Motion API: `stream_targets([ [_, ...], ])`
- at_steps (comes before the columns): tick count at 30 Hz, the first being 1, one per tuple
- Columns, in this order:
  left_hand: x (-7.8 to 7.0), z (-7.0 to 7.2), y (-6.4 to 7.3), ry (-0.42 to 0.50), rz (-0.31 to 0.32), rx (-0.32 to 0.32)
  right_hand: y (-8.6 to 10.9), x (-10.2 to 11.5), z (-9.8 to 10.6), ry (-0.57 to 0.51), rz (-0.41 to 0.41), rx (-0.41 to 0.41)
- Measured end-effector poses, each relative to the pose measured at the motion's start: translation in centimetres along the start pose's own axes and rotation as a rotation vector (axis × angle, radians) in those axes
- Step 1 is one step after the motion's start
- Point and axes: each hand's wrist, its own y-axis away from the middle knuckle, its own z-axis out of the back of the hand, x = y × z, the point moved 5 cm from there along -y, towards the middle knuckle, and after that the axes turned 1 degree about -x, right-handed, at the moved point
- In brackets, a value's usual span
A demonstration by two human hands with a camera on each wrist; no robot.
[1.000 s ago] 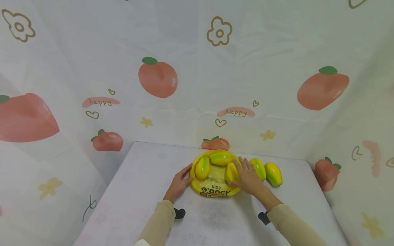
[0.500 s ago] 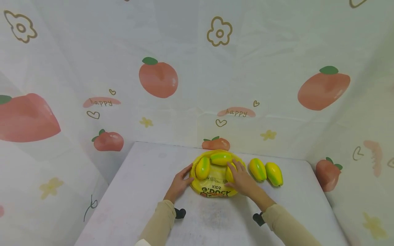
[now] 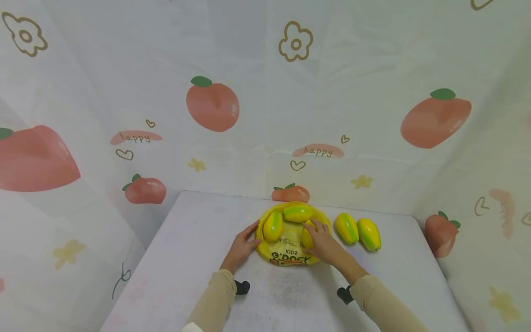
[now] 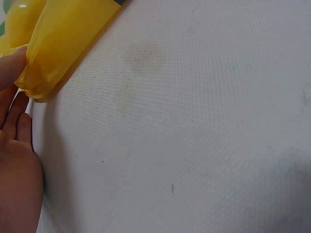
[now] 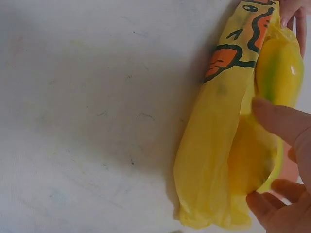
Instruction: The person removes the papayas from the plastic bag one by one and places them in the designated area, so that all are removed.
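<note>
A yellow plastic bag (image 3: 290, 258) with duck print and "KIDS" lettering stands on the table, its round mouth facing up. Inside it, one yellow-green papaya (image 3: 273, 226) lies at the left and a second papaya (image 3: 297, 213) at the back. My left hand (image 3: 240, 248) pinches the bag's left rim, thumb on the inner side and fingers outside, as the left wrist view shows. At the right inside the bag, my right hand (image 3: 325, 244) holds another papaya (image 5: 250, 160) between thumb and curled fingers. The hand partly hides this fruit in the head view.
Two more papayas lie side by side on the table right of the bag, a nearer-to-bag papaya (image 3: 346, 228) and an outer papaya (image 3: 369, 234). A white table (image 3: 199, 221) meets a fruit-printed cloth (image 3: 249, 170) behind and at both sides.
My right hand has moved left and its spread fingers have curled round the papaya, which has shifted slightly left. The left hand stays at the rim.
</note>
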Motion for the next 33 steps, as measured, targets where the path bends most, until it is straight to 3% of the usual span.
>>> stream_targets([
  [15, -0.31, 0.05, 0.04, 0.001, -0.018, 0.000, -0.32, 0.01, -0.21, -0.001, -0.004, 0.054],
  [33, -0.03, -0.03, 0.11, 0.029, -0.001, 0.004, -0.46, 0.21, -0.54, 0.063, 0.031, 0.033],
])
